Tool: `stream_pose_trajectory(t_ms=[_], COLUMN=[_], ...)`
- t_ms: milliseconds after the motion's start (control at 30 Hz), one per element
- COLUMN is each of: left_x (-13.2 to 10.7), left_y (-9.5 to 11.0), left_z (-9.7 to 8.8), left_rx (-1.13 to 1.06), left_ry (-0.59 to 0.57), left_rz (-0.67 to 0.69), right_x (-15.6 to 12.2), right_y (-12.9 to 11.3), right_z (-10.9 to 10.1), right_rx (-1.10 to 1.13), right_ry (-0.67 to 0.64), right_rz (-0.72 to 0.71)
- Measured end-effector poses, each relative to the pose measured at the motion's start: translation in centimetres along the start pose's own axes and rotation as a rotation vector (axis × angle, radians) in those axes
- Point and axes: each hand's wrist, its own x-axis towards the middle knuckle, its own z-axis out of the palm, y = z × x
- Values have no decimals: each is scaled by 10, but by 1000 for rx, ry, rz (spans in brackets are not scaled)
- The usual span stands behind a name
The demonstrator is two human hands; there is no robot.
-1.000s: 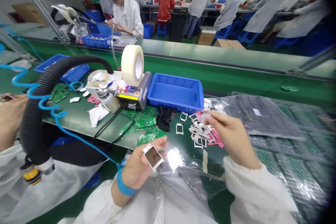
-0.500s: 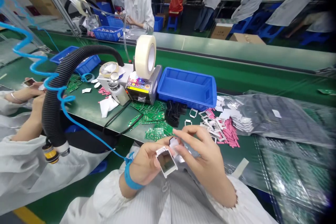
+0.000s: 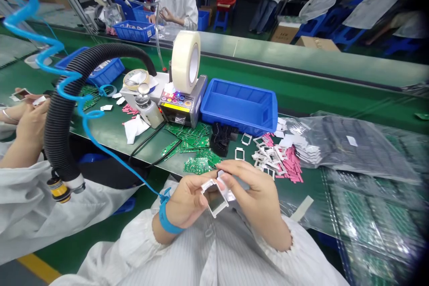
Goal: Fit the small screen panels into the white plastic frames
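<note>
My left hand (image 3: 182, 203), with a blue strap at the wrist, grips a small display panel in a white frame (image 3: 219, 209). The panel's dark glossy face tilts towards me. At its upper edge my right hand (image 3: 259, 196) has thumb and forefinger closed around a small white piece with a dark end (image 3: 221, 177); whether this piece is joined to the panel I cannot tell. Just beyond my fingers lie green circuit boards (image 3: 197, 164), black parts (image 3: 220, 139), loose white frames (image 3: 268, 156) and pink strips (image 3: 292, 165).
A blue bin (image 3: 239, 106) stands behind the parts, beside a tape dispenser (image 3: 182, 103) with a large tape roll (image 3: 185, 61). A bottle (image 3: 150, 111) is left of it. A black hose (image 3: 62, 129) and coiled blue cord (image 3: 50, 44) hang at left, near a co-worker's hands (image 3: 30, 120). Bagged parts (image 3: 355, 147) lie right.
My right hand's fingers have come closer together and lower onto the white piece at the panel's edge. The view has shifted slightly. My left hand keeps hold of the panel.
</note>
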Motion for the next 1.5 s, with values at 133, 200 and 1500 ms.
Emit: stream_pose_trajectory(t_ms=[133,200,1500], left_x=[0,0,11], left_y=[2,2,-7], left_z=[4,5,-5], left_rx=[-25,-48,27], left_ry=[40,70,-2], left_rz=[-49,-67,8], right_x=[-3,-4,-17], right_y=[2,3,20], right_z=[2,4,-8], right_rx=[13,18,1135], right_ry=[74,97,-237], right_rz=[74,112,719])
